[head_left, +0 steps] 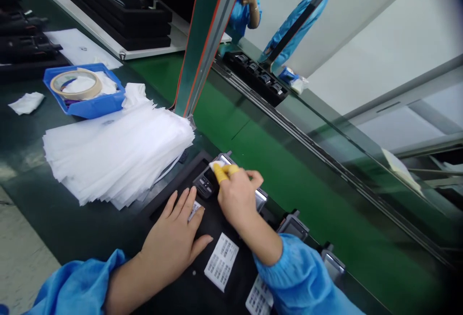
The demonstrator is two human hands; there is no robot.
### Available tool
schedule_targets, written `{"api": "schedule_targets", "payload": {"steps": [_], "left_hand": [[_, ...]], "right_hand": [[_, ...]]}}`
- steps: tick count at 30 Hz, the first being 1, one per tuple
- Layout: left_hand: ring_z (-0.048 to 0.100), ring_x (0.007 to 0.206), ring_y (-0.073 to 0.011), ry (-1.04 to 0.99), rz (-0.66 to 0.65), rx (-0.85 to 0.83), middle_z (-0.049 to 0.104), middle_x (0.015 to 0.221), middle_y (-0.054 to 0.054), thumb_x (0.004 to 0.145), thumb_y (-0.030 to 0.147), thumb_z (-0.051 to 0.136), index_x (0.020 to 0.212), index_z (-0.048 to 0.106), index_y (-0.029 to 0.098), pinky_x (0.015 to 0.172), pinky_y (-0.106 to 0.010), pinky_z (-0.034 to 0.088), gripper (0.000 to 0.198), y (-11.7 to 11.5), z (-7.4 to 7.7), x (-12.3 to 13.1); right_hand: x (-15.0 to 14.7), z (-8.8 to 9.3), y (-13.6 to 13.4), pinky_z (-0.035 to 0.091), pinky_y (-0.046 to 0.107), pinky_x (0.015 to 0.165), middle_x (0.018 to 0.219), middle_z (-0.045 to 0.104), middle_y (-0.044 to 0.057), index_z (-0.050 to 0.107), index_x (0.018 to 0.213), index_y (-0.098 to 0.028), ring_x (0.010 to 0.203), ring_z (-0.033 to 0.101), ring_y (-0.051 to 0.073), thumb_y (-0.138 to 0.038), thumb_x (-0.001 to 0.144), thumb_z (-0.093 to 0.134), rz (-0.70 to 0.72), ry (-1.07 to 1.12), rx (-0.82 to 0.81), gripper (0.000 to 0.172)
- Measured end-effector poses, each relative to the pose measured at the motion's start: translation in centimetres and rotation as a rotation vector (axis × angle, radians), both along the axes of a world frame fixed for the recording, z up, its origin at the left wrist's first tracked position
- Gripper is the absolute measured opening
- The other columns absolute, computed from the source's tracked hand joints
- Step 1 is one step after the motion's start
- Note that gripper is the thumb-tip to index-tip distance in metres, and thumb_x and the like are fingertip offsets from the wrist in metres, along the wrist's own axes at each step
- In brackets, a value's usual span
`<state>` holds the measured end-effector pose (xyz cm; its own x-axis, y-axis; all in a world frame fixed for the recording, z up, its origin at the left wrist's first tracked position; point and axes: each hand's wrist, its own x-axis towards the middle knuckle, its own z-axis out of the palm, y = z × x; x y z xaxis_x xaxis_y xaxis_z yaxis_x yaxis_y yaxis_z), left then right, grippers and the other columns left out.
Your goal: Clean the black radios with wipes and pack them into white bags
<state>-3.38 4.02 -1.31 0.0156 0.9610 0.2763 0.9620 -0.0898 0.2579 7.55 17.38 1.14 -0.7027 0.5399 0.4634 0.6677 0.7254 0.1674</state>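
My right hand (237, 197), with yellow finger cots on its fingers, pinches a small white wipe (216, 164) against a black and silver handheld device (205, 185) with buttons. The device lies at the far end of a black foam tray (193, 273). My left hand (176, 230) rests flat on the tray, fingers stretched out, partly covering a white barcode label sheet (194, 210). Another label sheet (221, 261) lies on the tray to the right of my left hand. Similar devices (294, 226) sit along the tray's far side, some partly hidden by my right arm.
A fanned stack of white sheets (119, 153) lies left of the tray. Behind it stands a blue bin (96, 107) holding a tape roll (75, 84). A metal post (208, 40) rises beside the green conveyor belt (253, 151). Two people in blue stand across, near another device tray (253, 76).
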Motion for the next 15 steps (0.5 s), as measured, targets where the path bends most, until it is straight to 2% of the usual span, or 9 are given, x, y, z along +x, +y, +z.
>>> {"api": "schedule_targets", "payload": {"steps": [3,5,9,11,13,15], "left_hand": [[0.042,0.128,-0.0335,-0.014,-0.002,-0.037,0.050,0.134,-0.022,0.085,0.054,0.048,0.112,0.063,0.013,0.105,-0.049,0.032,0.052,-0.1,0.3,-0.1],[0.042,0.129,-0.0337,-0.015,-0.009,-0.069,0.049,0.135,-0.023,0.085,0.054,0.048,0.113,0.062,0.013,0.105,-0.050,0.032,0.052,-0.1,0.4,-0.1],[0.042,0.129,-0.0325,0.001,-0.027,-0.089,0.048,0.136,-0.023,0.085,0.053,0.047,0.122,0.056,0.012,0.105,-0.050,0.032,0.055,-0.1,0.3,0.0],[0.044,0.127,-0.0324,0.010,-0.024,-0.074,0.050,0.134,-0.023,0.086,0.051,0.047,0.124,0.055,0.010,0.106,-0.049,0.032,0.056,-0.1,0.2,0.0],[0.045,0.126,-0.0337,0.014,-0.012,-0.062,0.050,0.133,-0.025,0.086,0.051,0.048,0.121,0.057,0.009,0.106,-0.049,0.032,0.056,-0.1,0.2,0.0],[0.043,0.127,-0.0350,0.004,-0.001,-0.064,0.048,0.134,-0.026,0.085,0.052,0.049,0.117,0.060,0.009,0.105,-0.050,0.032,0.054,-0.1,0.2,0.0]], "right_hand": [[-0.4,0.2,1.5,0.022,0.040,0.081,0.085,0.062,0.006,0.068,0.075,-0.018,0.079,0.047,0.018,-0.002,0.081,0.043,-0.079,-0.043,0.002,0.030],[-0.7,0.1,0.7,0.022,0.041,0.082,0.084,0.061,0.005,0.067,0.074,-0.018,0.079,0.047,0.018,-0.004,0.083,0.044,-0.013,-0.070,-0.039,0.029],[-0.9,-0.3,-3.0,0.023,0.040,0.083,0.080,0.061,0.002,0.067,0.078,-0.021,0.079,0.046,0.018,-0.012,0.085,0.051,0.173,-0.104,-0.090,0.019],[-0.5,-0.3,-3.9,0.024,0.038,0.083,0.077,0.060,0.000,0.067,0.079,-0.022,0.077,0.046,0.016,-0.015,0.085,0.052,0.229,-0.111,-0.102,0.018],[0.2,-0.1,-3.4,0.024,0.038,0.083,0.080,0.061,-0.001,0.068,0.086,-0.024,0.077,0.047,0.015,-0.013,0.085,0.050,0.224,-0.103,-0.100,0.021],[1.1,0.2,-1.8,0.023,0.039,0.083,0.089,0.063,0.001,0.067,0.096,-0.024,0.079,0.048,0.015,-0.009,0.084,0.046,0.137,-0.073,-0.075,0.029]]}}
